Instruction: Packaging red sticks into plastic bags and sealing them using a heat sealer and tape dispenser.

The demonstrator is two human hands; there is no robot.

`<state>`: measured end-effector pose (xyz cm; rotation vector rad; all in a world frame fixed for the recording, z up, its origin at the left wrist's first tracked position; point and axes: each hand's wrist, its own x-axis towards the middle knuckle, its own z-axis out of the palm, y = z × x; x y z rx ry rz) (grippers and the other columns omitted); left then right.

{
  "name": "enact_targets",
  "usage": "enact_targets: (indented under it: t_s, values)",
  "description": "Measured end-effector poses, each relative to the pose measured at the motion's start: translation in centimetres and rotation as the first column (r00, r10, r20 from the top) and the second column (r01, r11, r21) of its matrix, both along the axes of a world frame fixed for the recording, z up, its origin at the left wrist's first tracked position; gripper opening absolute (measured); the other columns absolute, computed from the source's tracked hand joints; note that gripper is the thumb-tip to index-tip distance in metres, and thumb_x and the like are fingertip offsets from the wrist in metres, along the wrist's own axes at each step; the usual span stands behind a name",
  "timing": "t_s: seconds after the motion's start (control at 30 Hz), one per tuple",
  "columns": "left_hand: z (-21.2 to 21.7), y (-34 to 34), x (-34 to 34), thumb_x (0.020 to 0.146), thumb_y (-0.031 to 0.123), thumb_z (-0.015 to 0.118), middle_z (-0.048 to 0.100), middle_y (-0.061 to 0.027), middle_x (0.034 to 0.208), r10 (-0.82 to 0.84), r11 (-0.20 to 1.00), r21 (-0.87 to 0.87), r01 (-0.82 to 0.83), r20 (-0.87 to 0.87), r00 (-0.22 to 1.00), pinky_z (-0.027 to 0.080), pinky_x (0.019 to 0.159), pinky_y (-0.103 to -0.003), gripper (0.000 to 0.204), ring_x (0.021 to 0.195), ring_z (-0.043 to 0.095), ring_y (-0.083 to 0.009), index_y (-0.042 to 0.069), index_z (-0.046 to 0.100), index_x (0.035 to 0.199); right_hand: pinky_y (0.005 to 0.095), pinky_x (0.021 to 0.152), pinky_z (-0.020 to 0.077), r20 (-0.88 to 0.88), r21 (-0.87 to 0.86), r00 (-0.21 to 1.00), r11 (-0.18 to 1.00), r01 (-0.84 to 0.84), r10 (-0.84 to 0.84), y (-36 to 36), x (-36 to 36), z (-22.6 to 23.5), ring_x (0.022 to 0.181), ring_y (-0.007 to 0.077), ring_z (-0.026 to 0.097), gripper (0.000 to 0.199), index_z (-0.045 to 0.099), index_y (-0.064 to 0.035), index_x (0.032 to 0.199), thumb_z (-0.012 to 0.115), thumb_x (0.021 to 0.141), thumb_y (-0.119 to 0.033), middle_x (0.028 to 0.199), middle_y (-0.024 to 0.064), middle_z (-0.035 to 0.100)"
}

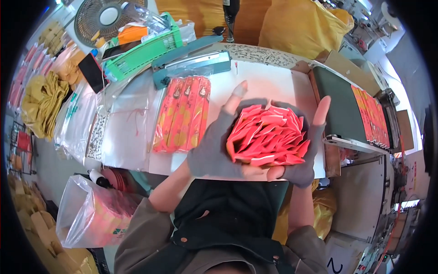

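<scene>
Between my two hands is a thick bundle of red packets [269, 137], their pointed, white-edged ends facing up. My left hand [214, 146], in a grey fingerless glove, cups the bundle's left side with its thumb raised. On the other side my right hand [308, 150], gloved the same way, presses against it, thumb also up. The fingertips of both hands nearly meet under the near side. A clear bag of long red and gold packets [182, 114] lies flat on the table, just left of my left hand. What is inside the packets is hidden.
Behind the bag stands a teal bag sealer [196, 66], with a green basket [143, 50] beside it. Clear plastic bags [125, 132] lie at left. On the right, a dark conveyor belt [337, 100] carries red packets [370, 116]. A filled plastic bag [98, 214] sits below, left.
</scene>
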<state>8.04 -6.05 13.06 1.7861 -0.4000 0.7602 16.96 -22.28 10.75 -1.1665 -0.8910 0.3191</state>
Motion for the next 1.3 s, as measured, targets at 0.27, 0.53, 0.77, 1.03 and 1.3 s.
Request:
enact_targets:
  t_s: [0.27,0.53,0.77,1.03,1.3]
  values:
    - [-0.7,-1.4,-5.8,0.065,0.029,0.081,0.057,-0.0127,0.115,-0.140,0.978,-0.208,0.009,-0.623,0.769,0.045,0.091,-0.030,0.093,0.107,0.057,-0.0199,0.002,0.030,0.137,0.0389,0.092,0.0442,0.085,0.004,0.990,0.994,0.110,-0.109,-0.6,-5.1,0.8,0.104,0.0266,0.057,0.078,0.045,0.0001,0.130,0.076,0.072,-0.043,0.117,0.0188,0.054]
    - [-14.5,-0.3,-8.4,0.080,0.018,0.068,0.036,-0.0140,0.137,-0.165,0.758,-0.633,-0.156,-0.418,0.893,0.036,0.100,-0.036,0.080,0.120,0.042,-0.0223,0.004,0.020,0.144,0.0288,0.085,0.0442,-0.284,-0.432,0.793,0.666,-0.608,0.539,8.5,-1.4,-5.6,0.091,0.0163,0.059,0.021,0.066,0.0012,0.096,0.064,0.081,-0.014,0.095,0.0102,0.065]
    - [-11.0,21.3,-22.5,0.082,0.015,0.061,0.059,-0.0120,0.108,0.731,0.660,0.484,-0.575,-0.592,0.340,0.047,0.084,-0.038,0.021,0.101,0.057,-0.0279,0.005,0.060,0.101,0.0271,0.078,0.0445,-0.353,-0.477,0.753,0.586,-0.656,0.555,11.4,-1.6,-7.4,0.083,0.0130,0.059,0.014,0.067,0.0021,0.087,0.061,0.078,-0.007,0.086,0.0073,0.065]
    - [-17.1,26.2,-25.6,0.085,0.024,0.060,0.058,-0.0083,0.075,0.923,0.385,0.640,-0.665,-0.277,0.267,0.048,0.063,-0.032,0.021,0.064,0.056,-0.0253,0.006,0.056,0.075,0.0274,0.080,0.0445,-0.407,-0.425,0.712,0.571,-0.702,0.572,12.2,-2.2,-8.5,0.084,0.0131,0.059,0.017,0.066,0.0021,0.089,0.061,0.078,-0.010,0.089,0.0077,0.065]
    - [-12.1,8.9,-12.7,0.085,0.005,0.058,0.057,-0.0007,0.088,0.571,0.809,0.245,-0.534,-0.119,0.812,0.045,0.063,-0.021,0.007,0.072,0.055,-0.0071,0.002,0.061,0.091,0.0230,0.076,0.0431,-0.388,-0.474,0.764,0.600,-0.645,0.516,13.4,-3.6,-6.7,0.080,0.0087,0.056,0.019,0.065,-0.0016,0.093,0.064,0.077,-0.012,0.086,0.0018,0.063]
